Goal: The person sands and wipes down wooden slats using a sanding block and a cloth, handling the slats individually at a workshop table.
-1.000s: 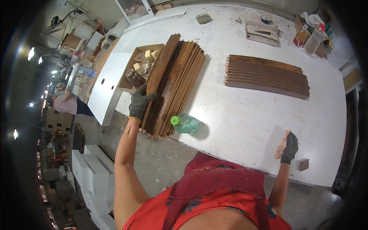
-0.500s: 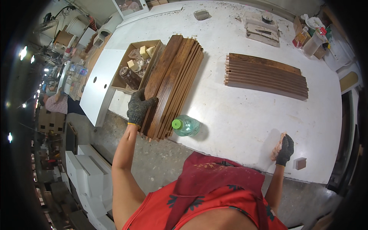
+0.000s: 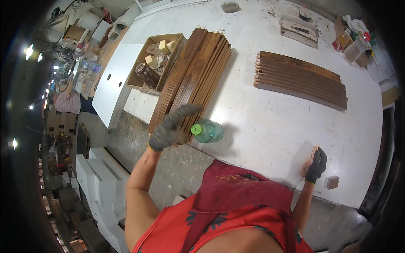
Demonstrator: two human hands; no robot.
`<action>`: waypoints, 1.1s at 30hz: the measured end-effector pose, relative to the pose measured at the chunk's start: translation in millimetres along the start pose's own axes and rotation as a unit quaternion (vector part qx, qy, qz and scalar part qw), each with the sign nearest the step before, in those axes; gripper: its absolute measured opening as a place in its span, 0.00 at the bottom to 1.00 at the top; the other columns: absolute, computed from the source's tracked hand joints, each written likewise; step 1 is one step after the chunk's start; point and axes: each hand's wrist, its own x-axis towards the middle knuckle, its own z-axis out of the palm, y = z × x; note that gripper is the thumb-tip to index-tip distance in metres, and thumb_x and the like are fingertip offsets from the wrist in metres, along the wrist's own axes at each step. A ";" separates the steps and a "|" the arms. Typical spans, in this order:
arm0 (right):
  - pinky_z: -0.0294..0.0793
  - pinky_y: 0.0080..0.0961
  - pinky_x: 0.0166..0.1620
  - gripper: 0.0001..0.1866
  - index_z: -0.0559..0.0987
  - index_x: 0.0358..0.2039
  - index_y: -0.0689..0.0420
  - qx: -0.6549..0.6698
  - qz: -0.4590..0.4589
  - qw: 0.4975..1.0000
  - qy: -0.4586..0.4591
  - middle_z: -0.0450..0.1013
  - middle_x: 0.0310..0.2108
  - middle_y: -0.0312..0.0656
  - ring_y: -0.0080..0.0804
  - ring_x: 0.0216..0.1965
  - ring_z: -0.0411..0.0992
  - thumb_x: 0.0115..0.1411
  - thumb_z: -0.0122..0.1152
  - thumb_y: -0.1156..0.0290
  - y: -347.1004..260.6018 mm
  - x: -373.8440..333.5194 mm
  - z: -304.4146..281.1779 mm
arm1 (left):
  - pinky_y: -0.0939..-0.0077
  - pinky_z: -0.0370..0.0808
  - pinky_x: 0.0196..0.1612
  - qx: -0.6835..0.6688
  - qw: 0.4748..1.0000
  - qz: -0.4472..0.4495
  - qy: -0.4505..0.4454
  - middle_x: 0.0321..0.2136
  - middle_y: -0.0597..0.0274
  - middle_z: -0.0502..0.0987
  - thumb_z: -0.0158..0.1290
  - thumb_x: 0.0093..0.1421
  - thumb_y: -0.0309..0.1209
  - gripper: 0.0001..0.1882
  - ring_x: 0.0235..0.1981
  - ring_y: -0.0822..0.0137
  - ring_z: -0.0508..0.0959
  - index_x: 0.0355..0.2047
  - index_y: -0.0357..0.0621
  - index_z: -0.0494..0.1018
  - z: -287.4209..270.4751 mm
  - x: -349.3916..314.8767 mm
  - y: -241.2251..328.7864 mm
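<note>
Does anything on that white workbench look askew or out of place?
Yes. The left stack of brown slats lies diagonally, its near ends jutting past the table edge, and a green-capped bottle lies on its side beside it.

A big white worktable (image 3: 270, 122) fills most of the view, its top scuffed and stained. Below its near edge runs a grey concrete floor (image 3: 177, 168), dusty and speckled. Left of the table stands a white panel (image 3: 110, 84) with two round holes, leaning out over the floor. Further left of the table and lower down, stacked white boards (image 3: 99, 185) lie on the floor. Beyond the table's left end the workshop stretches away, crowded with shelves and goods, where another person (image 3: 67, 102) sits. Small bright lamps (image 3: 28, 51) shine along that far left side.
</note>
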 end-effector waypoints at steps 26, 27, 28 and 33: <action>0.70 0.22 0.50 0.09 0.79 0.41 0.64 0.082 0.063 0.990 0.097 0.76 0.41 0.37 0.25 0.42 0.72 0.60 0.59 0.75 -19.1 -19.0 -39.1 | 0.76 0.72 0.42 0.164 0.907 0.153 0.355 0.34 0.63 0.75 0.58 0.57 0.27 0.20 0.37 0.71 0.73 0.51 0.43 0.72 -56.7 393.9 -116.5; 0.70 0.22 0.50 0.10 0.79 0.41 0.64 0.089 0.086 0.984 0.127 0.76 0.41 0.37 0.25 0.42 0.72 0.60 0.59 0.75 -34.6 -16.6 -48.2 | 0.76 0.71 0.41 0.213 0.895 0.146 0.364 0.35 0.62 0.75 0.59 0.56 0.28 0.22 0.36 0.71 0.71 0.51 0.42 0.71 -89.3 413.6 -152.0; 0.70 0.22 0.50 0.11 0.79 0.42 0.64 0.090 0.112 0.975 0.168 0.76 0.41 0.37 0.25 0.42 0.72 0.60 0.59 0.75 -48.1 -15.5 -60.9 | 0.76 0.71 0.40 0.101 0.922 0.163 0.337 0.35 0.63 0.74 0.60 0.55 0.30 0.23 0.35 0.71 0.71 0.52 0.40 0.71 -95.7 429.6 -175.2; 0.71 0.23 0.51 0.13 0.79 0.46 0.63 0.115 0.104 0.933 0.324 0.76 0.45 0.40 0.29 0.46 0.74 0.63 0.55 0.72 -13.9 -17.0 -153.1 | 0.72 0.72 0.42 0.150 0.930 0.012 0.334 0.36 0.56 0.75 0.57 0.56 0.32 0.24 0.36 0.66 0.74 0.52 0.37 0.69 -82.5 461.6 -195.6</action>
